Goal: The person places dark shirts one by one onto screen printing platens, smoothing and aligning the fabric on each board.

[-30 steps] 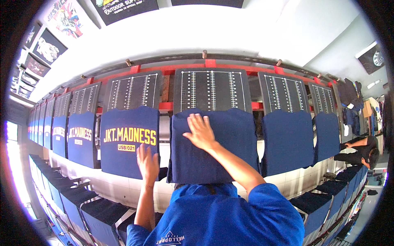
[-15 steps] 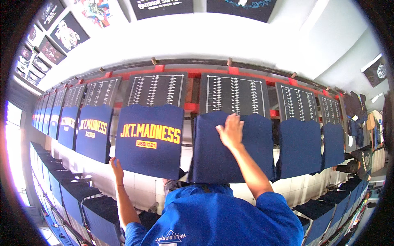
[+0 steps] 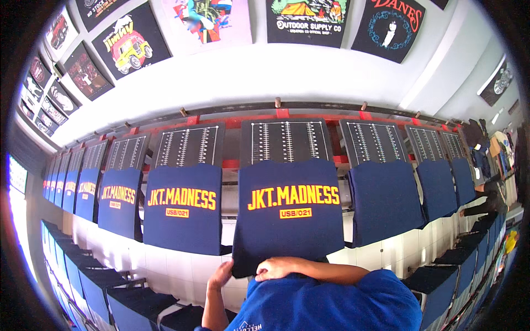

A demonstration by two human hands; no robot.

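A worker's left hand (image 3: 222, 274) pinches the lower-left edge of a yellow-lettered navy shirt (image 3: 288, 237) at frame center. The right hand (image 3: 274, 268) curls near its hem, any grip on cloth unclear.

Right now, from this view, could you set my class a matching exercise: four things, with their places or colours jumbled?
1. left hand
2. middle board
3. person's top
4. neighbouring shirt, right of the middle shirt

A. bright blue
B. at the middle shirt's near left corner
C. dark blue, unprinted
D. black, white markings

Pairs: 1-B; 2-D; 3-A; 4-C
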